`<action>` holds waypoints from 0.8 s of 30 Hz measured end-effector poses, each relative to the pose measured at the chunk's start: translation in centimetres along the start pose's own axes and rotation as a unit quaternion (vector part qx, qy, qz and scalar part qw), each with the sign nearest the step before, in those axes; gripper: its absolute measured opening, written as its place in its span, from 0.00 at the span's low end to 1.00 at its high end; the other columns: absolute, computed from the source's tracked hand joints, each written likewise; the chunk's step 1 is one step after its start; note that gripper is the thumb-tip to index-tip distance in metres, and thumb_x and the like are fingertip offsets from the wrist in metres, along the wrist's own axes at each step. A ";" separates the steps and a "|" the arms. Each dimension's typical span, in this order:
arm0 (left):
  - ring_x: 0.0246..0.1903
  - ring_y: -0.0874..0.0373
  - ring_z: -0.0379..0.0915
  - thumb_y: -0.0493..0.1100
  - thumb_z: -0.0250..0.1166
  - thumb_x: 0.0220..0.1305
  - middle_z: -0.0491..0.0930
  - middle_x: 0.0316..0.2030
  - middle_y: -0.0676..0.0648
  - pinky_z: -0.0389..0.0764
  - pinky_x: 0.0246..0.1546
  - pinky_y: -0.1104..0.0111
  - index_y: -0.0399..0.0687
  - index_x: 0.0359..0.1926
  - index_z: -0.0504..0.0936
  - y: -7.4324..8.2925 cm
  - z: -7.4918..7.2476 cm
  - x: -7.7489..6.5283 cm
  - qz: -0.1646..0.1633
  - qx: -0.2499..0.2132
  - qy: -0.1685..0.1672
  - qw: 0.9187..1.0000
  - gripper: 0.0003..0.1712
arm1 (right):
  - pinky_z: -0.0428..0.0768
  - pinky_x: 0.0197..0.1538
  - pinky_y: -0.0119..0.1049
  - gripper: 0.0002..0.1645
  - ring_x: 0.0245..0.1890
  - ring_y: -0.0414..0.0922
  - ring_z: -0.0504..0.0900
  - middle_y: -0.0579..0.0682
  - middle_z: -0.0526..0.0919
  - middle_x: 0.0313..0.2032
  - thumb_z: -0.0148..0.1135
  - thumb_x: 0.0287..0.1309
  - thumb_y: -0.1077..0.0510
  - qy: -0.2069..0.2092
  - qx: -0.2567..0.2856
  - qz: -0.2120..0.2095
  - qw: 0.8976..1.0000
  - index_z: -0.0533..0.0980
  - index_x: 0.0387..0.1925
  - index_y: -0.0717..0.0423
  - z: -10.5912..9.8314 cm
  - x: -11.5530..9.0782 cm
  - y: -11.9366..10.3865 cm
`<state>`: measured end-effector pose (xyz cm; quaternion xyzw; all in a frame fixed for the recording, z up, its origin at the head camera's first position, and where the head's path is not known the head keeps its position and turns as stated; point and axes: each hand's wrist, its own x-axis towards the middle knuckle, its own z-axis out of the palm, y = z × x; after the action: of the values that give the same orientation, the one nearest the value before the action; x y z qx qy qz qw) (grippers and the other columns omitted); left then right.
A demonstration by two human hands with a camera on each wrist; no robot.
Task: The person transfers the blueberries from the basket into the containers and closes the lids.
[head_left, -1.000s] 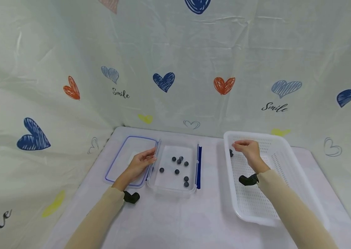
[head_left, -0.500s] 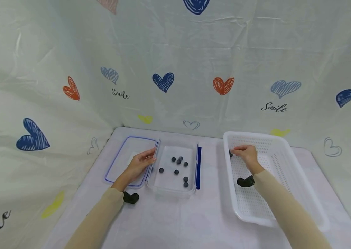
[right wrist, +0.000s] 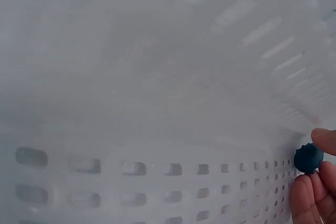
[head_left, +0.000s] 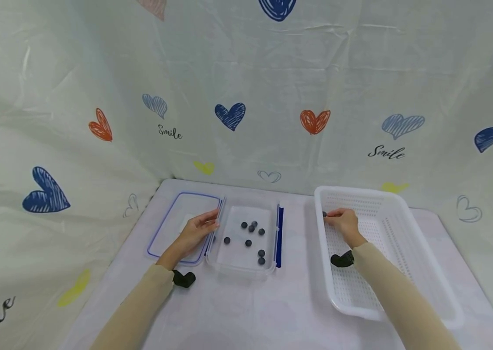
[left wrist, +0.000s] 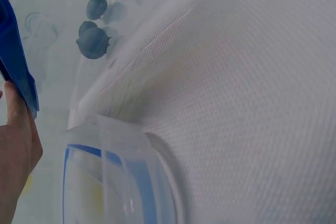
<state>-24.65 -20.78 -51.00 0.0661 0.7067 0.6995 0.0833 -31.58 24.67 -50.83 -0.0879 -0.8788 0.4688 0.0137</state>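
Note:
My left hand (head_left: 197,232) is at the left side of a clear plastic food container (head_left: 239,270), its fingers and thumb on the rim and blue side latch (left wrist: 18,59). Several dark blueberries (head_left: 248,243) lie scattered in the container. Inside the left wall of a white perforated basket (head_left: 368,287), my right hand (head_left: 344,224) pinches a blueberry (right wrist: 308,158) between thumb and fingers. The berry's jagged crown shows in the right wrist view. Only a dark bit of it is visible past the fingertips in the head view.
The container's clear lid (head_left: 172,221), with a blue seal, lies flat to the left, partly behind my left hand. A blue latch (head_left: 279,238) hangs along the container's right side. A patterned curtain (head_left: 272,97) rises behind the white-covered table (head_left: 229,316).
My right hand has lowered and moved slightly left towards the basket wall, with its fingers coming onto a blueberry. My left hand and the container stay in place.

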 end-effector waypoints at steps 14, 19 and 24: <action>0.69 0.44 0.59 0.37 0.64 0.70 0.61 0.73 0.39 0.71 0.58 0.76 0.34 0.73 0.63 0.3 0.1 0.0 0.009 0.015 0.001 1.000 0.34 | 0.74 0.36 0.30 0.14 0.28 0.39 0.78 0.51 0.86 0.26 0.76 0.49 0.63 0.008 -0.031 -0.017 0.999 0.83 0.35 0.70 -0.1 -0.3 -0.4; 0.69 0.45 0.59 0.39 0.64 0.70 0.62 0.72 0.40 0.71 0.58 0.77 0.35 0.72 0.63 0.3 0.1 -0.1 -0.001 0.023 0.001 1.000 0.34 | 0.74 0.37 0.31 0.15 0.31 0.41 0.78 0.50 0.86 0.27 0.75 0.50 0.62 -0.002 -0.023 0.001 1.000 0.83 0.37 0.69 -0.1 -0.4 -0.3; 0.68 0.45 0.59 0.38 0.64 0.70 0.61 0.72 0.39 0.71 0.57 0.77 0.34 0.72 0.63 0.3 0.1 -0.2 0.004 0.020 -0.001 1.000 0.34 | 0.74 0.33 0.27 0.15 0.29 0.38 0.77 0.47 0.85 0.27 0.75 0.52 0.62 -0.008 0.001 0.014 1.000 0.82 0.38 0.70 -0.6 -0.5 -0.1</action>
<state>-24.49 -20.74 -50.66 0.0711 0.7204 0.6853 0.0798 -31.01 25.01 -50.41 -0.0966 -0.8771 0.4704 0.0000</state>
